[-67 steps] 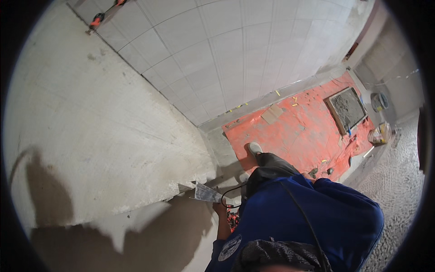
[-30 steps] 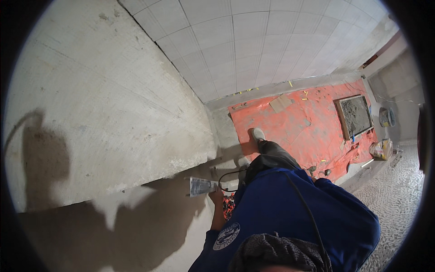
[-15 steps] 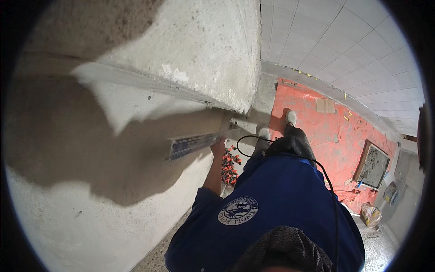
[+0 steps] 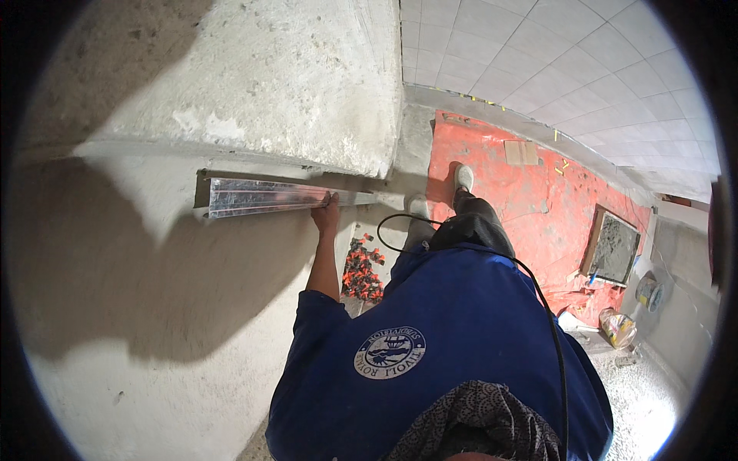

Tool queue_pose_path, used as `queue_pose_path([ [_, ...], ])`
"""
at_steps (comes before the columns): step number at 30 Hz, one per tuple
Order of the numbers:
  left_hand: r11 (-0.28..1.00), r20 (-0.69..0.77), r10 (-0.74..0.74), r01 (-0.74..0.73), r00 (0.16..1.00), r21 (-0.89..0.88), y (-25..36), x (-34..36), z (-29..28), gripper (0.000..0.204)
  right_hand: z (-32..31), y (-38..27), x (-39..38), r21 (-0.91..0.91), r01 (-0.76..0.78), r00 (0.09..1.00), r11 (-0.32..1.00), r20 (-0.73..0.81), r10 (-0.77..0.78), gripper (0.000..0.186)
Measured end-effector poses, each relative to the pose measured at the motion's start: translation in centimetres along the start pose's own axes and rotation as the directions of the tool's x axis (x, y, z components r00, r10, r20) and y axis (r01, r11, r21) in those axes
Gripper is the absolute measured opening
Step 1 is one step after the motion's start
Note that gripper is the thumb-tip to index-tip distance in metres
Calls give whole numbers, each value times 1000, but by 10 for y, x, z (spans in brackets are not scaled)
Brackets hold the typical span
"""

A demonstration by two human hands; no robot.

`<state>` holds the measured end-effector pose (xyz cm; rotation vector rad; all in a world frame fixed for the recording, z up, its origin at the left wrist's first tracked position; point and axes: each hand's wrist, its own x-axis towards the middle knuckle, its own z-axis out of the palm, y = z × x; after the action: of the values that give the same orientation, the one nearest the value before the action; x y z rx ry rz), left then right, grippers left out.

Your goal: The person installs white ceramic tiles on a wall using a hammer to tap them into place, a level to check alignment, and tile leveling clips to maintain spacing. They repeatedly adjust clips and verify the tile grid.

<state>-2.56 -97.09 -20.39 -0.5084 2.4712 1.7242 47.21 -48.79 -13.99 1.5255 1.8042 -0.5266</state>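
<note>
A long metal bar [image 4: 257, 198] is gripped by the left hand [image 4: 327, 216], extending to that hand's left; whether anything is held by the hidden right hand cannot be told. Beyond them, rightward, a wall [image 4: 530, 58] is already tiled; the plastered surface [image 4: 192, 392] leftward is untiled.

The person is wearing a blue cloth shirt [image 4: 461, 330] with a round white badge [image 4: 389, 353], dark grey pants [image 4: 486, 221], pale shoes [image 4: 463, 177].
</note>
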Motion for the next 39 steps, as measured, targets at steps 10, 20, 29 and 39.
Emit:
queue_pose_path([
  [10,986,-26,-128,130,991,105,11,10,0,38,5,2,-1,1,6,1000,1000,-8,-6,40],
  [20,984,74,-159,152,985,93,-9,21,-4,51,5,6,-20,42,-11,1000,999,-6,11,40],
  [29,976,21,-101,95,995,196,4,15,-6,45,10,17,-26,44,-26,1000,999,-9,26,40],
  [39,993,-47,13,-7,999,120,-15,-5,-12,60,18,-10,-9,68,36,998,997,-60,-32,39],
])
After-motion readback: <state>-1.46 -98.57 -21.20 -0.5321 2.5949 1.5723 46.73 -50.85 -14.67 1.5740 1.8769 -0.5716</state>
